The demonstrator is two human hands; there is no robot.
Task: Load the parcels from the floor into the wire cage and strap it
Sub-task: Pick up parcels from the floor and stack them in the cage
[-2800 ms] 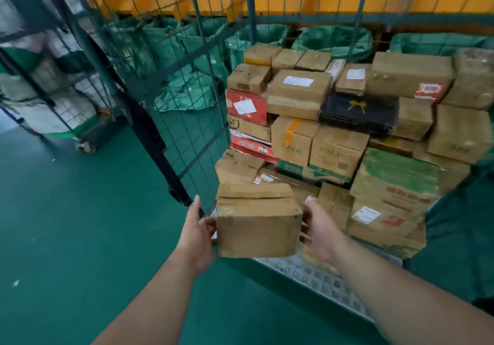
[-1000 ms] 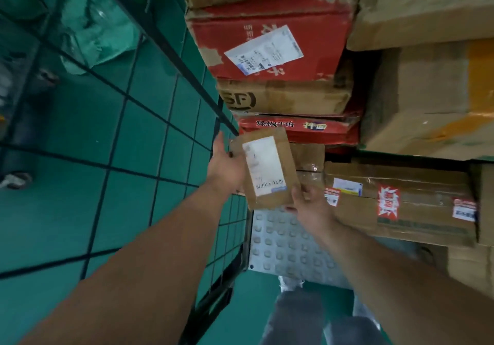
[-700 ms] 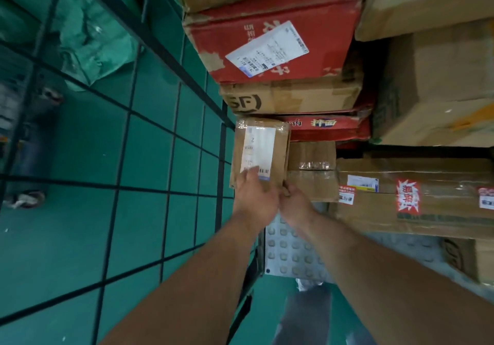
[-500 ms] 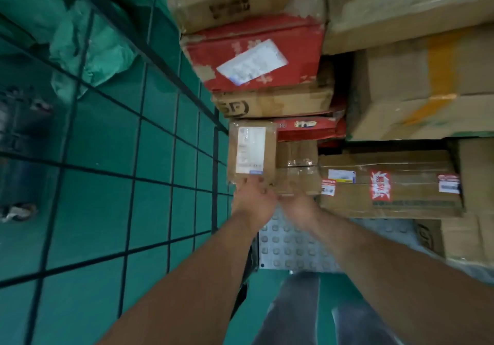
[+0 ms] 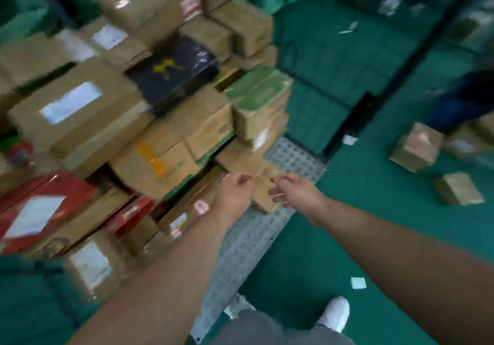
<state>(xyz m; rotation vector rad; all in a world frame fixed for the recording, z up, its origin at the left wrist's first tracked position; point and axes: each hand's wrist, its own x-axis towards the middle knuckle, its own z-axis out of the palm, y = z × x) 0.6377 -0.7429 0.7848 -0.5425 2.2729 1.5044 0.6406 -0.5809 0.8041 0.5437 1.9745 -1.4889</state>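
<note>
Parcel depot: stacked cartons (image 5: 171, 155), green floor (image 5: 374, 227).

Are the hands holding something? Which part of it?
Too blurry to tell. The left hand and right hand sit at either side of a small brown box at the edge of the cage floor, fingers curled, but no clear grip shows.

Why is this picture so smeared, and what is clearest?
Head view: motion blur streaks the stacked parcels, so their labels are unreadable; head view: glare spots shine on the black parcel and the red box; head view: the left hand and right hand are sharpest.
</note>
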